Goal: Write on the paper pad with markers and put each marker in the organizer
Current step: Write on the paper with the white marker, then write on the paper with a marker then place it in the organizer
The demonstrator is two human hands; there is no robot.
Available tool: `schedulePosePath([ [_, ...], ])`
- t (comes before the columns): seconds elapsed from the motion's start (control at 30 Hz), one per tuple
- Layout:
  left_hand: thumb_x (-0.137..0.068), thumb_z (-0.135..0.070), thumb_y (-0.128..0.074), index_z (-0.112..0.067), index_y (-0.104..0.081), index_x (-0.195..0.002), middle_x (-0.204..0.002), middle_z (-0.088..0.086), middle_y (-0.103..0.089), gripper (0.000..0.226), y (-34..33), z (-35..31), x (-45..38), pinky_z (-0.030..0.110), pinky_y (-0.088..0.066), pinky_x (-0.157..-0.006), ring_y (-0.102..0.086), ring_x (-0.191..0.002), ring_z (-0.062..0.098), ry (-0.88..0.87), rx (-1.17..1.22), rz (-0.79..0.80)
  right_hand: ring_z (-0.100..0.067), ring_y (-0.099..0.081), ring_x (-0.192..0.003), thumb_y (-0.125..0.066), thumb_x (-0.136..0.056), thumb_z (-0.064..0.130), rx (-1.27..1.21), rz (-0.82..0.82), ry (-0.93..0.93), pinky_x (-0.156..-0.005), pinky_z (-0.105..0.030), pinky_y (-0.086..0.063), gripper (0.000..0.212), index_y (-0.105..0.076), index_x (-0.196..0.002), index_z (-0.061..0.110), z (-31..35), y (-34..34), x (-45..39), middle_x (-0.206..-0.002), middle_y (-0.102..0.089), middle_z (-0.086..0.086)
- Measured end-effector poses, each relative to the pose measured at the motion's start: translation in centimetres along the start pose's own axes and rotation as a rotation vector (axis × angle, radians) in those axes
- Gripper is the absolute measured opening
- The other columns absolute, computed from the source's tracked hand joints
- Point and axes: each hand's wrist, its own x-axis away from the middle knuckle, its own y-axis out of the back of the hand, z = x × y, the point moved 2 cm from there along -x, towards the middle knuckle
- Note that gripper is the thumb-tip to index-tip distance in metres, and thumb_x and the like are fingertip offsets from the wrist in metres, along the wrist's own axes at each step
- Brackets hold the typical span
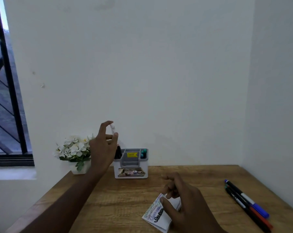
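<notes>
My left hand (103, 148) is raised over the left end of the grey-and-white organizer (131, 172) and pinches a marker (114, 140) with a white barrel and black lower part, held nearly upright, its lower end at the organizer's left compartment. Teal-capped markers (143, 153) stand in the right compartment. My right hand (182, 199) rests on the small paper pad (156, 214), thumb and fingers holding its far edge. The pad shows several lines of coloured scribble.
Three markers (248, 205), blue, red and black, lie side by side on the wooden table (118, 199) at the right. A white pot of white flowers (73, 152) stands left of the organizer. The wall is close behind; a window is at far left.
</notes>
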Motion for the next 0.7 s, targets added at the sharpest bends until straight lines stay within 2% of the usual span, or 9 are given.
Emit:
schedulePosePath([
  [0.1,-0.095,-0.022,-0.074,-0.025,-0.069,-0.115,-0.068,-0.007,-0.073,0.021,-1.1,1.5,0.2,0.033,-0.063,-0.071,-0.069,-0.061,0.000,0.038,-0.036,0.009,-0.005,-0.071,-0.092,-0.071,-0.086,0.037,0.012,0.002,0.012,-0.076,-0.013,-0.054,0.036,-0.060,-0.120,0.042,-0.3,0.2,-0.1,-0.101,-0.071,0.019],
  [0.17,-0.096,-0.027,-0.072,-0.021,-0.076,-0.097,-0.063,-0.007,-0.073,0.007,-1.5,2.3,0.0,0.039,-0.063,-0.077,-0.069,-0.058,0.003,0.054,-0.091,0.029,-0.004,-0.071,-0.093,-0.069,-0.086,0.040,0.025,0.008,0.017,-0.076,-0.011,-0.053,0.032,-0.064,-0.118,0.038,-0.3,0.3,-0.1,-0.096,-0.072,0.019],
  [0.27,-0.101,-0.041,-0.062,-0.016,-0.079,-0.076,-0.066,-0.001,-0.075,0.039,-1.7,3.1,0.0,0.039,-0.062,-0.075,-0.066,-0.057,0.010,0.058,-0.228,0.106,-0.003,-0.069,-0.094,-0.069,-0.088,0.038,0.061,0.036,0.035,-0.077,-0.013,-0.054,0.028,-0.065,-0.115,0.035,-0.1,0.4,0.0,-0.094,-0.072,0.020],
  [0.3,-0.103,-0.047,-0.056,-0.017,-0.080,-0.083,-0.075,0.001,-0.078,0.044,-1.6,3.0,0.3,0.038,-0.062,-0.076,-0.068,-0.063,0.012,0.065,-0.267,0.129,-0.003,-0.069,-0.093,-0.070,-0.088,0.034,0.077,0.046,0.041,-0.077,-0.013,-0.053,0.024,-0.066,-0.112,0.034,0.1,0.5,0.0,-0.094,-0.071,0.019],
  [0.37,-0.104,-0.050,-0.052,-0.022,-0.079,-0.110,-0.103,0.001,-0.080,0.039,-0.7,2.0,1.0,0.037,-0.059,-0.079,-0.072,-0.093,0.023,0.025,-0.343,0.101,-0.002,-0.066,-0.092,-0.071,-0.089,0.028,0.126,0.061,0.047,-0.075,-0.011,-0.049,0.016,-0.067,-0.104,0.033,0.3,0.7,0.0,-0.093,-0.069,0.020],
  [0.43,-0.104,-0.038,-0.055,-0.023,-0.074,-0.119,-0.113,0.003,-0.075,0.029,0.5,0.2,2.0,0.041,-0.052,-0.082,-0.062,-0.108,0.031,-0.168,-0.366,0.067,0.001,-0.063,-0.089,-0.068,-0.091,0.029,0.212,0.061,0.021,-0.076,-0.014,-0.050,0.009,-0.067,-0.098,0.033,0.4,1.1,-0.2,-0.092,-0.068,0.021],
  [0.53,-0.099,-0.029,-0.058,-0.020,-0.070,-0.107,-0.103,-0.001,-0.064,0.018,2.3,-2.1,4.1,0.035,-0.043,-0.074,-0.053,-0.096,0.024,-0.505,-0.307,0.151,-0.003,-0.065,-0.086,-0.064,-0.093,0.026,0.384,0.041,-0.103,-0.076,-0.028,-0.057,0.006,-0.067,-0.090,0.030,-0.7,2.2,-1.0,-0.090,-0.071,0.015],
  [0.6,-0.096,-0.031,-0.059,-0.026,-0.067,-0.102,-0.099,-0.010,-0.061,0.011,2.7,-2.9,6.6,0.030,-0.040,-0.074,-0.053,-0.093,0.016,-0.517,-0.183,0.309,-0.016,-0.069,-0.088,-0.059,-0.094,0.021,0.563,0.061,-0.193,-0.074,-0.037,-0.058,0.009,-0.067,-0.091,0.025,-1.5,3.3,-1.6,-0.093,-0.072,0.006],
  [0.7,-0.095,-0.043,-0.060,-0.038,-0.066,-0.105,-0.103,-0.025,-0.061,0.013,2.2,-2.9,10.9,0.022,-0.043,-0.077,-0.058,-0.097,0.002,-0.401,-0.008,0.586,-0.025,-0.069,-0.098,-0.054,-0.098,0.010,0.879,0.178,-0.321,-0.070,-0.034,-0.049,0.017,-0.066,-0.099,0.021,-2.1,5.2,-2.0,-0.106,-0.070,-0.003],
])
